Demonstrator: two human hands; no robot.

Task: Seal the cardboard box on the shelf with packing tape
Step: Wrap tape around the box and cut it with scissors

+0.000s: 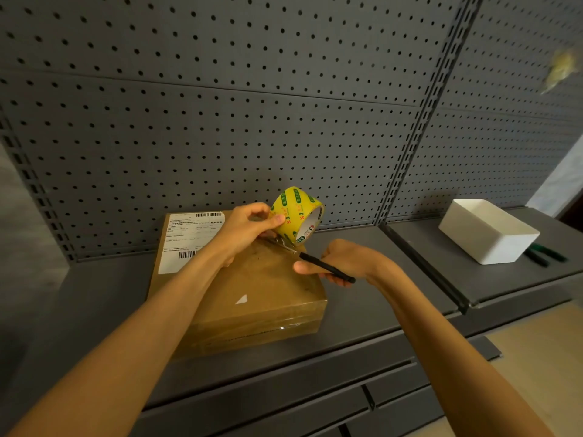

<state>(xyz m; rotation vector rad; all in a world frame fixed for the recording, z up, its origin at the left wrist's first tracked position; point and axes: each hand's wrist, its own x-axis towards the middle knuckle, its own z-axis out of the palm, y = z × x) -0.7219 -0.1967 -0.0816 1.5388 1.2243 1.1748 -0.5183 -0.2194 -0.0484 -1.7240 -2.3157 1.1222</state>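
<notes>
On the grey shelf (94,298) lies the cardboard box (252,298), flaps down, shipping label (186,238) at its far left. Our left hand (249,230) pinches the yellow tape roll (298,214) above the box's far edge. Our right hand (340,260) grips black-handled scissors (315,263), blades at the tape below the roll.

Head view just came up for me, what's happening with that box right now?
A person is taping the cardboard box on the grey shelf. The left hand holds the yellow tape roll just above the box's far edge, while the right hand brings black-handled scissors to the tape below the roll. Tape already shines along the front edge; the cut looks about to happen.
</notes>
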